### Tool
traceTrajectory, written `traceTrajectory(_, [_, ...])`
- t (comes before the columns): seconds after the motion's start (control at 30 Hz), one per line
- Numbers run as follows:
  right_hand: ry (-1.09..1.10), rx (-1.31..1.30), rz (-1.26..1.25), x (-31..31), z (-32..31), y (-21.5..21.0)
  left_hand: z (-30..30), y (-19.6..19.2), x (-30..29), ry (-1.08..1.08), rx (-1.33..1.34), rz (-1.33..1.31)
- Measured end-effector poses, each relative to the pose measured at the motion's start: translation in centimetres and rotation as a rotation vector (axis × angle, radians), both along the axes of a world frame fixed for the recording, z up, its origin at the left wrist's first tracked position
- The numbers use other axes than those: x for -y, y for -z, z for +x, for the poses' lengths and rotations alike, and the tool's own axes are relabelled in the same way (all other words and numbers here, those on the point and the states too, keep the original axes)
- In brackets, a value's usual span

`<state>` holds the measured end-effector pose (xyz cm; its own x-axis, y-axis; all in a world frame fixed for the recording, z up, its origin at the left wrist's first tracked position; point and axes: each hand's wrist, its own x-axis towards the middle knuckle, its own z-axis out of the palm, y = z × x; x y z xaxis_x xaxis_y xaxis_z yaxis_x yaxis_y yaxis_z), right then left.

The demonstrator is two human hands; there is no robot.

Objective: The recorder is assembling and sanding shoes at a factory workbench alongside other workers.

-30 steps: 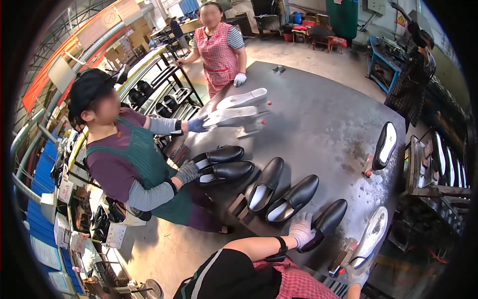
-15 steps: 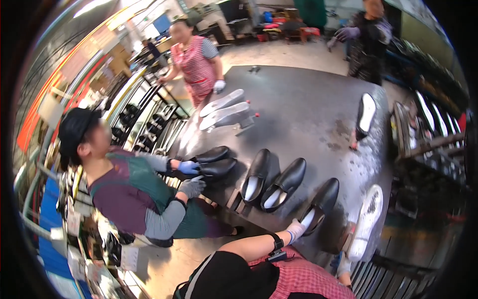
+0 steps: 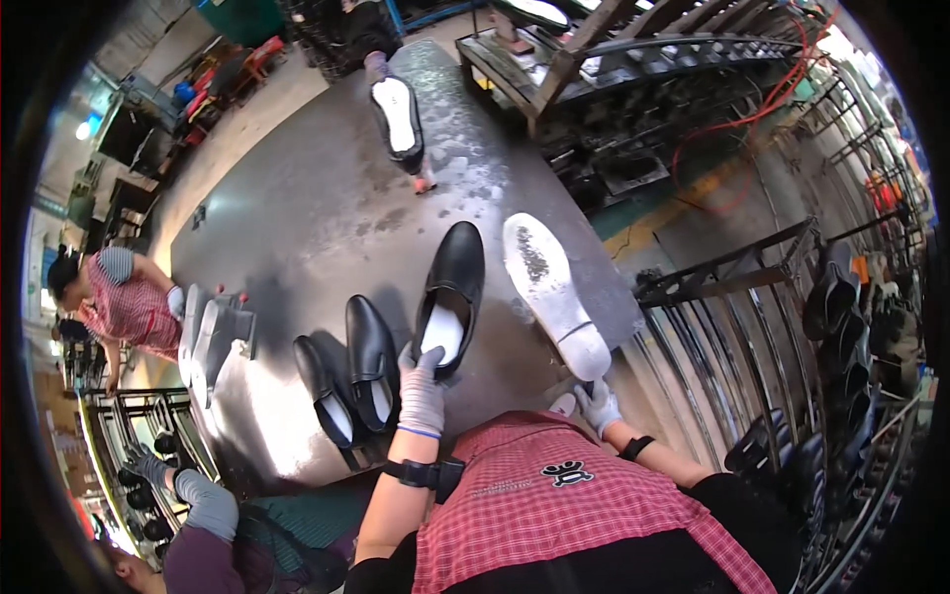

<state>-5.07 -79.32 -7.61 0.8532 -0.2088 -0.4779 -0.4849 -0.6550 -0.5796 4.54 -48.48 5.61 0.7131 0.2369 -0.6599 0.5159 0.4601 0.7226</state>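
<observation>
My left hand [image 3: 421,386], in a pale knitted glove, grips a black slip-on shoe [image 3: 465,259] at its heel. That shoe sits sole down, toe pointing away, with a white insole inside. To its right is an upturned shoe with a white sole [image 3: 529,259], which has a dark worn-looking patch at the forefoot. My right hand [image 3: 599,408], gloved too, is closed at this shoe's heel; the fingertips are partly hidden. Left of my left hand, two more black slip-on shoes [image 3: 368,342] stand side by side at the metal table's [image 3: 287,188] near edge.
Another upturned shoe [image 3: 398,114] is at the far end, by a co-worker's gloved hand [image 3: 376,65]. Grey shoe-shaped forms [image 3: 205,342] stand at the left edge near a person in a checked apron [image 3: 129,302]. Another co-worker's arm [image 3: 203,500] reaches toward a rack. Metal racks [image 3: 712,337] stand right.
My view has swung right, so the table sits further left. The near-left co-worker's hands have left the two black shoes there. The far co-worker's hand has come to the upturned shoe.
</observation>
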Motion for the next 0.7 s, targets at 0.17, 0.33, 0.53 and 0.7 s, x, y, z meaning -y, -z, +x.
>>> traceTrajectory(0.17, [-0.103,0.224,-0.022,1.0,0.7,0.4,2.9,-1.4,0.2,0.023,0.054,0.069])
traceTrajectory(0.33, [-0.115,0.118,0.017,1.5,4.1,-4.7,6.1,-2.0,0.2,0.082,0.151,0.157])
traceTrajectory(0.53, [-0.339,0.033,-0.114,-0.1,10.4,-19.3,11.1,-1.9,0.0,0.226,0.347,0.817])
traceTrajectory(0.7, [-0.637,0.056,-0.299,-6.1,22.1,-23.2,12.8,-5.9,1.0,0.338,0.528,1.095])
